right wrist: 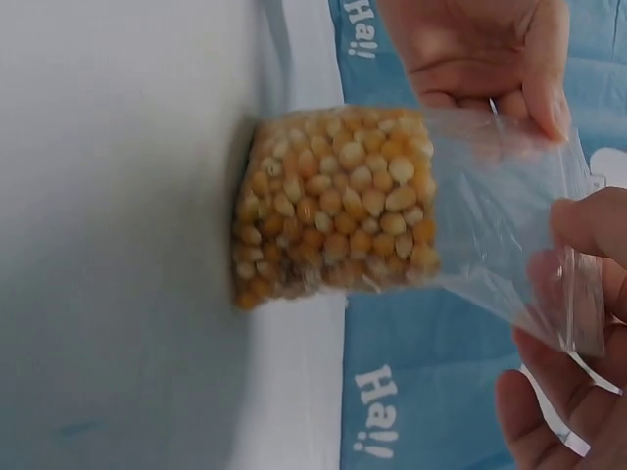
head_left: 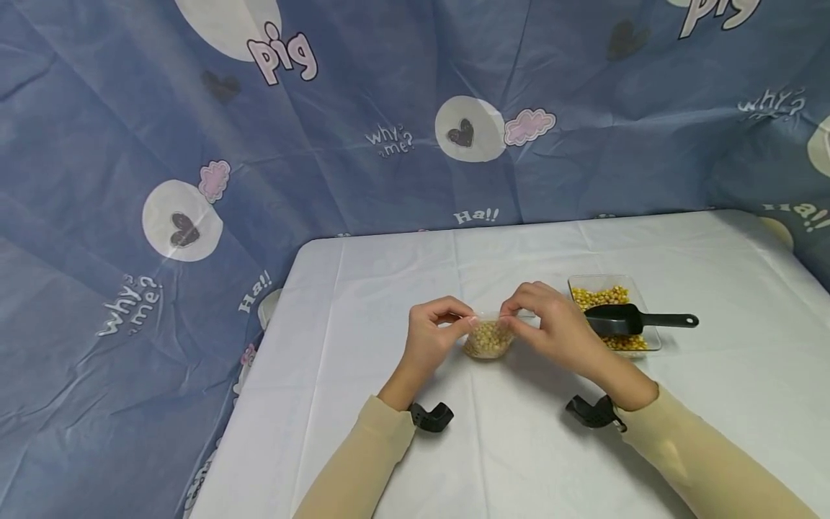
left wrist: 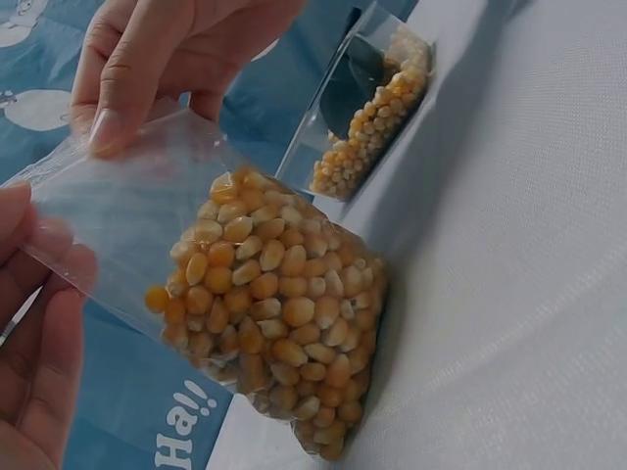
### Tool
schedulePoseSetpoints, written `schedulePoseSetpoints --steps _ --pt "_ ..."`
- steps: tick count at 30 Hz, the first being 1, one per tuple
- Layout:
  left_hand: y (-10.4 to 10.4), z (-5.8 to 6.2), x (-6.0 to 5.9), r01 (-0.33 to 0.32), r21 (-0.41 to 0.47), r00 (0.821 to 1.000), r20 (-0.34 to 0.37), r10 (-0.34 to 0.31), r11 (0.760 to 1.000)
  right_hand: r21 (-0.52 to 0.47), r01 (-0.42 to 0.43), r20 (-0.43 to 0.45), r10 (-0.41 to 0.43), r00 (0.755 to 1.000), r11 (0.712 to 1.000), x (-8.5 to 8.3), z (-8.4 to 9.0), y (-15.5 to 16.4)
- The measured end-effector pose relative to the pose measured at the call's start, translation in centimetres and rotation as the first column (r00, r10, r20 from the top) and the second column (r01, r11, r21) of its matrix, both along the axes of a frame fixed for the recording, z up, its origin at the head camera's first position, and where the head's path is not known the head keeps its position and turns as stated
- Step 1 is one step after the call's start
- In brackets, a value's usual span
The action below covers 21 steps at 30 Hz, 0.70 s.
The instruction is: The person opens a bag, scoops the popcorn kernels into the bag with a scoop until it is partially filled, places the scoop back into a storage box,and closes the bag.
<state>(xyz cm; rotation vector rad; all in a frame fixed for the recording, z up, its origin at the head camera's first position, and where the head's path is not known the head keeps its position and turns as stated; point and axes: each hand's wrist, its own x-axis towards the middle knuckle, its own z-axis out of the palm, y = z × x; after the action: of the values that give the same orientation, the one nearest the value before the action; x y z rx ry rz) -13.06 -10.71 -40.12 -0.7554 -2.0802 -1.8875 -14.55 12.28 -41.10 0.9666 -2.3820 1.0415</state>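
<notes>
A clear plastic zip bag [left wrist: 284, 304], its lower part filled with yellow corn kernels, stands upright on the white table. My left hand [head_left: 436, 333] pinches one top corner between thumb and fingers. The opposite top corner is pinched by my right hand [head_left: 550, 326]. Between both hands the bag's upper part [right wrist: 500, 196] is stretched flat above the kernels, with the zip strip along its top edge. In the right wrist view, fingers of the right hand [right wrist: 578, 294] lie behind the clear film.
Right of the bag sits a clear rectangular container [head_left: 653, 339] holding more corn kernels [head_left: 599, 296]. A black scoop [head_left: 622, 319] lies across it, handle pointing right. The white tabletop [head_left: 376, 281] ends at a blue printed cloth [head_left: 363, 187] behind.
</notes>
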Motion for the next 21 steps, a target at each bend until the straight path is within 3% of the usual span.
schedulePoseSetpoints --steps 13,17,21 --pt "-1.0 -0.4 -0.8 -0.051 0.055 0.999 -0.003 0.051 0.997 0.036 0.075 -0.023 -0.074 0.997 0.997 -1.2 0.1 1.8" --pt "-1.1 -0.2 -0.8 -0.063 0.060 0.998 -0.017 0.064 0.996 0.008 0.090 -0.044 -0.089 0.995 0.996 -1.3 0.2 1.9" --pt "-1.5 -1.0 -1.6 -0.076 0.040 0.997 -0.016 0.076 0.996 -0.031 0.109 -0.066 -0.110 0.992 0.994 -1.2 0.4 1.8"
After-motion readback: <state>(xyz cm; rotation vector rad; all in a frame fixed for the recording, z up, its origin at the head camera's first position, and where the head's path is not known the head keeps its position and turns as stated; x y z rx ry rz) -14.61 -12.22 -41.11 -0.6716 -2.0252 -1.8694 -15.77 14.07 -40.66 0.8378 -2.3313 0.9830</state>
